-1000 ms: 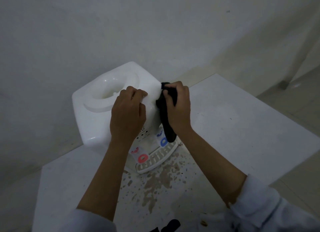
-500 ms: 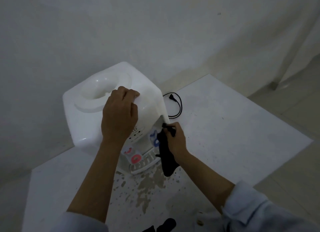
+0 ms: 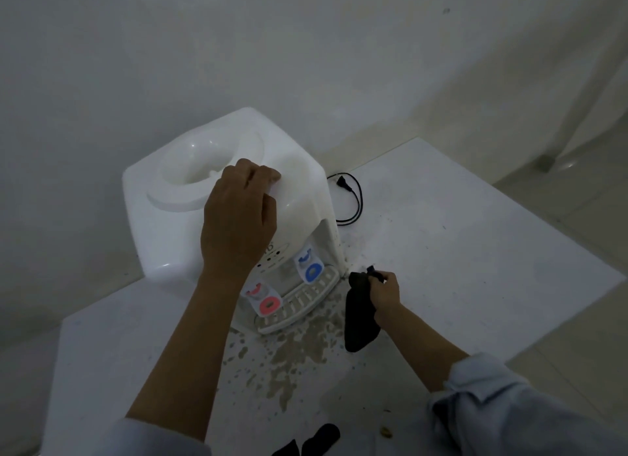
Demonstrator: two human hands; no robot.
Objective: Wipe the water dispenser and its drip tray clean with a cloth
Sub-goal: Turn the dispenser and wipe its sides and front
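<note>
A white tabletop water dispenser [image 3: 163, 224] stands on a white table [image 3: 458, 251] against the wall. Its slotted drip tray [image 3: 299, 306] sticks out at the front, under a red tap [image 3: 268, 304] and a blue tap [image 3: 311, 268]. My left hand [image 3: 238, 217] presses on the dispenser's top front edge, fingers curled. My right hand [image 3: 382, 290] is low at the dispenser's front right corner, gripping a dark cloth [image 3: 358, 316] that hangs down to the table beside the tray.
A black power cord with its plug [image 3: 350, 197] lies on the table right of the dispenser. Brownish stains [image 3: 295, 357] spread over the table in front of the tray. Dark cloth pieces [image 3: 323, 435] lie at the table's near edge. Tiled floor is at right.
My right hand has dragged the cloth down the dispenser's right side, from the top corner to the base beside the drip tray. The left hand stayed on top.
</note>
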